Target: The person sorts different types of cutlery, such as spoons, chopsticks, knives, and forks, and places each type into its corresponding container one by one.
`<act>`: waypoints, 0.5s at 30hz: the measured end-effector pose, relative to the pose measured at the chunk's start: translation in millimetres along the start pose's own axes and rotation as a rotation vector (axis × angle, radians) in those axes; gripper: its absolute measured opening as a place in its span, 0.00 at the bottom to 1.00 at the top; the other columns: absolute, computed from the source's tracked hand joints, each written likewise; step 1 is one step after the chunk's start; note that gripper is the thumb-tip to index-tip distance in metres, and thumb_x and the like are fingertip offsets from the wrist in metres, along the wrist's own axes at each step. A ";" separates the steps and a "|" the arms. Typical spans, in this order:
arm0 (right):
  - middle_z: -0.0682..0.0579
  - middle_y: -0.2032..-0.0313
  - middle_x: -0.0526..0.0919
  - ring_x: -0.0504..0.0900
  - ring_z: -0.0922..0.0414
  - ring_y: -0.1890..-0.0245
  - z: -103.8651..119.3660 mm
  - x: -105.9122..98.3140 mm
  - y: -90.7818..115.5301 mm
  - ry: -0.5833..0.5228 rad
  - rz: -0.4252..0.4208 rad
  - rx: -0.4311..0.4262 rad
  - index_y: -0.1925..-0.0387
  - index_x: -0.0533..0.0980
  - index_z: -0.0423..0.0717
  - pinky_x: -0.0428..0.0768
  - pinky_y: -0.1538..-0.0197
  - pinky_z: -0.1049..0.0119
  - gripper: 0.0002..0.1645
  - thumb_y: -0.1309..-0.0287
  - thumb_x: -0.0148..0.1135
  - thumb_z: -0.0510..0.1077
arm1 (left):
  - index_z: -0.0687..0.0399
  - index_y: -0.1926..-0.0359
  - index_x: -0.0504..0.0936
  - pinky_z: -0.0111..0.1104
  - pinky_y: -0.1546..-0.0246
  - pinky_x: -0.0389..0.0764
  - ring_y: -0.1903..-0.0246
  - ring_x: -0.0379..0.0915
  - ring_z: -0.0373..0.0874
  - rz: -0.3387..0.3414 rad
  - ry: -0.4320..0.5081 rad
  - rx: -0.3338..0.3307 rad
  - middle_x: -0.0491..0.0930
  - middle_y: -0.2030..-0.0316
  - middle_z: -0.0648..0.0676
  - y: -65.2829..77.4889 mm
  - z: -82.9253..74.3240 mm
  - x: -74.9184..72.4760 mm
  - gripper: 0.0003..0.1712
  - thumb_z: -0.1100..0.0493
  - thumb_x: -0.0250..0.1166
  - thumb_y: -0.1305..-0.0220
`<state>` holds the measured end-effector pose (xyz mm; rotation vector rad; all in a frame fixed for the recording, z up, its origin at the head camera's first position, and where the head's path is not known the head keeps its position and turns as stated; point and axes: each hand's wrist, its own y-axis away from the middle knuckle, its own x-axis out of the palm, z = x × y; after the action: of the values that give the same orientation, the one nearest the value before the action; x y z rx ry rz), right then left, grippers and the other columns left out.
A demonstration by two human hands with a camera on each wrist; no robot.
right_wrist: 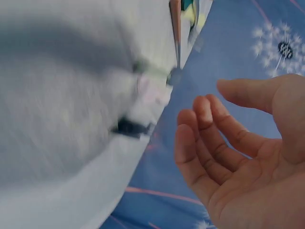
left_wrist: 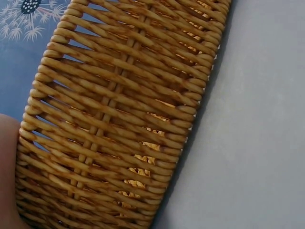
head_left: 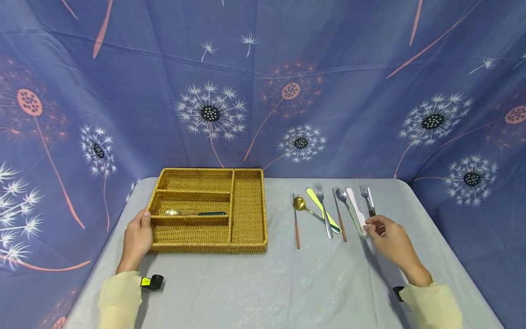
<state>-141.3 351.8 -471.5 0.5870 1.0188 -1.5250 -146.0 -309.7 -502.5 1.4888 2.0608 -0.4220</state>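
My left hand (head_left: 138,235) holds the left rim of a woven cutlery tray (head_left: 248,249), and the tray's wicker side (left_wrist: 114,109) fills much of the left wrist view. A spoon with a dark green handle (head_left: 211,213) lies in the tray's middle left compartment. Over at the right, my right hand (head_left: 388,240) hovers with loosely bent fingers and holds nothing; the right wrist view shows a gap between thumb and fingers (right_wrist: 224,148). Close by its fingertips are a pink knife (head_left: 355,206), a dark-handled fork (head_left: 365,194) and a white-tipped piece of cutlery (head_left: 371,199).
Left of these lie a grey spoon (head_left: 342,195), two brown-handled chopsticks (head_left: 297,228), a silver fork (head_left: 324,212), a yellow knife (head_left: 315,199) and a gold spoon (head_left: 300,204). A patterned blue cloth (head_left: 349,114) hangs behind the grey-covered table (head_left: 263,292).
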 end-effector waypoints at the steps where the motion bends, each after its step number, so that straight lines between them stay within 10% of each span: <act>1: 0.52 0.71 0.85 0.77 0.65 0.73 -4.1 -2.6 -3.6 0.012 -0.005 -0.003 0.57 0.85 0.38 0.73 0.73 0.67 0.05 0.32 0.68 0.34 | 0.61 0.15 0.54 0.67 0.22 0.53 0.21 0.48 0.75 0.005 0.002 -0.002 0.55 0.19 0.72 0.5 -0.1 -0.3 0.39 0.41 0.31 0.12; 15: 0.39 0.65 0.87 0.79 0.54 0.74 -54.8 -19.6 -51.2 0.096 0.067 0.105 0.52 0.83 0.31 0.71 0.75 0.61 0.12 0.32 0.64 0.36 | 0.60 0.15 0.54 0.66 0.22 0.52 0.21 0.47 0.75 0.008 -0.003 -0.017 0.54 0.19 0.71 2.8 -3.3 -1.0 0.39 0.41 0.31 0.12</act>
<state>-195.5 407.1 -468.4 0.7670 0.9862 -1.5089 -144.0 -307.7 -499.1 1.4855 2.0505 -0.4021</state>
